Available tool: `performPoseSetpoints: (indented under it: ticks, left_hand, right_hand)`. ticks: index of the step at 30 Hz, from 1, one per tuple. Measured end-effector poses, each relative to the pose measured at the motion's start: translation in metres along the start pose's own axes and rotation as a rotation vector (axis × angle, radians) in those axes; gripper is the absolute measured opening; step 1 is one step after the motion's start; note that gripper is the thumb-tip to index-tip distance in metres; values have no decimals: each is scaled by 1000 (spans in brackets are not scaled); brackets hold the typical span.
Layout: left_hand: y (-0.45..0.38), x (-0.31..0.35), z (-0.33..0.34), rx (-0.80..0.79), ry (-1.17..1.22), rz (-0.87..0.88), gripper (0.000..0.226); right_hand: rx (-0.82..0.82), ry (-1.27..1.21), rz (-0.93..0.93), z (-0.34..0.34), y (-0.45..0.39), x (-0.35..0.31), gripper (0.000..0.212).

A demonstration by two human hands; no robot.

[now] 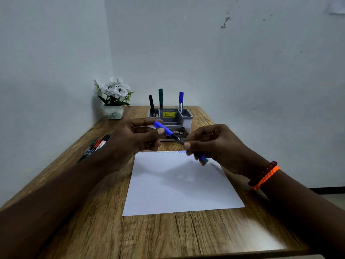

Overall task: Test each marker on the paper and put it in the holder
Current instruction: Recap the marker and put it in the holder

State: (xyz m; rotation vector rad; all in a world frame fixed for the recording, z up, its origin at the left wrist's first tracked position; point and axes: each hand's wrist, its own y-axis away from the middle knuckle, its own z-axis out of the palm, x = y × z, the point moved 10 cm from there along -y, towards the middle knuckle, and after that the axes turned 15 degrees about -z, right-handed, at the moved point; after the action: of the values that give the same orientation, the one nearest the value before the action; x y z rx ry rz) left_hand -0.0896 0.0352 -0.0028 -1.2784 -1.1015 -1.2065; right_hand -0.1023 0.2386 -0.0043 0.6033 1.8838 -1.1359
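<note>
Both hands hold one blue marker in the air just above the far edge of the paper, which lies flat on the wooden bench. The left hand pinches the blue capped end between thumb and fingers, and the right hand is curled round the dark barrel lower down, so the marker slants from upper left to lower right between them. A blue zigzag sits at the paper's far edge beside fainter scribbles, so this marker looks tested already and the step in hand is probably closing the cap or passing it over before storing. The next move calls for a firm cap, then a lift past the paper to the grey holder, into a free compartment, tip down. Three markers already stand in the holder: a black one, a green one and a blue one. Several untested markers lie on the bench left of the left forearm, partly hidden by it, so their count is unclear. The small blue piece under the right hand is blurred; whether it is the marker's end or a loose cap I cannot tell. The carton behind the hands is mostly covered.
</note>
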Motion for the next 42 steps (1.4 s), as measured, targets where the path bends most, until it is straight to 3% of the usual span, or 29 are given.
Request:
performPoseSetpoints:
  ticks: [3, 5, 7, 10, 14, 19, 24, 29, 34, 42]
  left_hand:
    - [0, 0, 4, -4, 3, 13, 36]
    - [2, 2, 6, 21, -79, 41, 27]
    - [4, 7, 3, 127, -346, 158, 19]
    - [1, 6, 0, 264, -774, 287, 33]
    - [-5, 1, -7, 330, -973, 336, 18]
    - [-11, -3, -10, 355, -1004, 292, 21]
    - [-17, -8, -15, 354, -1017, 219, 21]
    - [-18, -10, -19, 357, -992, 211, 22]
    - [-18, -11, -17, 356, -994, 216, 26]
    - [-15, -7, -15, 356, -983, 239, 24]
  right_hand:
    - [-119, 61, 71, 18, 2, -1, 29]
    - [-152, 29, 104, 25, 3, -1, 43]
    - [-160, -40, 120, 30, 3, -2, 62]
    - [-142, -58, 130, 30, -4, 2, 84]
    - [-114, -62, 104, 31, -23, -4, 91]
    - [-27, 67, 18, 18, -67, -23, 85]
    - [154, 249, -88, 4, -137, -49, 56]
    - [261, 492, -239, 4, -189, -61, 48]
    - [166, 818, -268, 28, -214, -42, 48]
    - [72, 977, -209, 37, -217, -3, 49]
